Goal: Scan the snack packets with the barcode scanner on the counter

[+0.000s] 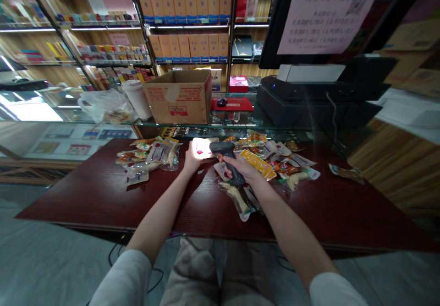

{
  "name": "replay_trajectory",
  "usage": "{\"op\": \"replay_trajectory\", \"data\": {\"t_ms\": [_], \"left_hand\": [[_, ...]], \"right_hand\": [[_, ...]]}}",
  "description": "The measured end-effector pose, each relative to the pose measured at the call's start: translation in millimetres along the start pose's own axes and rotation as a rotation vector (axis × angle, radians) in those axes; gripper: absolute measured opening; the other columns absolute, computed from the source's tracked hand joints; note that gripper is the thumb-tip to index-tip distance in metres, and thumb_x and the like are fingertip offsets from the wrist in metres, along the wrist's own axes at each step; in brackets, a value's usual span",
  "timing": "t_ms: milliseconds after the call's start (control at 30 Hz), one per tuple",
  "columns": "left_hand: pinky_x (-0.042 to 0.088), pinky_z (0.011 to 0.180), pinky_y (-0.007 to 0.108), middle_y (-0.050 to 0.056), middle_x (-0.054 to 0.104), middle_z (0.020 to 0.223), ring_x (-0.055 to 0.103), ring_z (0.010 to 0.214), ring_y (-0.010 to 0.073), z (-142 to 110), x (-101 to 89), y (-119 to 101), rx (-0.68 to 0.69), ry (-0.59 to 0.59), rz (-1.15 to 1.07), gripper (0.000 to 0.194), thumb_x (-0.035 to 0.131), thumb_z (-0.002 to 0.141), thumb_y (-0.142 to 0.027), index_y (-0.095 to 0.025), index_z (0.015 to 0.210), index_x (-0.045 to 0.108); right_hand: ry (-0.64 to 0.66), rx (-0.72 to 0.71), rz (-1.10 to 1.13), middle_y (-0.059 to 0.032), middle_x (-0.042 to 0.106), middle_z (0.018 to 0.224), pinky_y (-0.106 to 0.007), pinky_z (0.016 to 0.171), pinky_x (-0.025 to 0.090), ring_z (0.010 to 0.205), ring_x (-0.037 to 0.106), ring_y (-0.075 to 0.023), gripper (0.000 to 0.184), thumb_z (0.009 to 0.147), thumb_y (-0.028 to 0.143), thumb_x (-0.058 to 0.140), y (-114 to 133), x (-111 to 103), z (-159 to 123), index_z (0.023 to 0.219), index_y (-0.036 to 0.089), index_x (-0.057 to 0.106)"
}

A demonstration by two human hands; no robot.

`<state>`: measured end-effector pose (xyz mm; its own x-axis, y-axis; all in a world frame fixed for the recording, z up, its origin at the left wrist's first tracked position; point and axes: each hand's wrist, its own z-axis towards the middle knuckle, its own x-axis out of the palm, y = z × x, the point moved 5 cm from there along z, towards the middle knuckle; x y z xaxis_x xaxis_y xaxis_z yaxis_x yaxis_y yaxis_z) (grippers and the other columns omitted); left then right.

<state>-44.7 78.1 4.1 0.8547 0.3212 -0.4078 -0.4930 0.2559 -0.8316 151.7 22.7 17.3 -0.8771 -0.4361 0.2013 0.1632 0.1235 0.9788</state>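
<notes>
My right hand (237, 167) is closed round the handle of a black barcode scanner (222, 148), its head pointing left. In front of the scanner, my left hand (193, 158) grips a pale food packet (205, 147), lit brightly by the scanner's light. To the right, a pile of vacuum-sealed snack packets (292, 168) spreads over the dark red table, with a yellow packet (256, 163) just beside my right hand. Another heap of sealed packets (151, 157) lies to the left of my left hand.
A glass counter behind the table (85, 196) bears an open cardboard box (178, 97), a white cup (137, 99), a plastic bag (106, 104) and a mouse (222, 101). A monitor with a pink notice (326, 17) stands at right. One packet (345, 173) lies apart on the right.
</notes>
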Motion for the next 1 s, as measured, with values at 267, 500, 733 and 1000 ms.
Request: {"op": "replay_trajectory", "data": {"t_ms": [267,500,733,1000], "left_hand": [[0.051,0.093,0.04,0.02,0.068,0.119,0.067,0.11,0.0326,7,-19.4,17,-0.116,0.102,0.373,0.093,0.071,0.073,-0.028,-0.008,0.151,0.027],[0.025,0.116,0.06,0.03,0.036,0.154,0.033,0.145,0.0422,5,-43.2,7,0.015,-0.044,0.894,0.062,0.056,0.083,-0.022,-0.006,0.142,0.048],[0.013,0.116,0.069,0.02,0.048,0.15,0.034,0.145,0.0388,-6,-4.5,19,0.075,0.402,0.927,0.056,0.035,0.098,-0.048,-0.015,0.137,0.058],[0.025,0.115,0.06,0.023,0.061,0.132,0.048,0.133,0.0368,-3,-12.0,8,0.149,0.127,0.701,0.042,0.045,0.096,-0.041,-0.012,0.118,0.066]], "right_hand": [[-0.063,0.018,0.032,0.0058,0.051,0.042,-0.02,0.036,0.036,0.034,0.043,-0.0091,0.035,0.078,0.048,0.07,2,-19,3,0.088,0.018,0.056],[-0.177,-0.043,0.099,0.0046,0.053,0.044,-0.02,0.037,0.035,0.036,0.044,-0.0099,0.035,0.077,0.046,0.071,4,-46,3,0.092,0.019,0.054],[-0.203,-0.002,0.09,0.0046,0.051,0.043,-0.021,0.037,0.035,0.035,0.044,-0.0105,0.032,0.08,0.047,0.067,-7,-52,11,0.088,0.017,0.057],[-0.234,0.009,0.082,0.0037,0.05,0.041,-0.02,0.039,0.035,0.037,0.044,-0.0101,0.031,0.08,0.047,0.066,-1,-64,28,0.081,0.018,0.057]]}}
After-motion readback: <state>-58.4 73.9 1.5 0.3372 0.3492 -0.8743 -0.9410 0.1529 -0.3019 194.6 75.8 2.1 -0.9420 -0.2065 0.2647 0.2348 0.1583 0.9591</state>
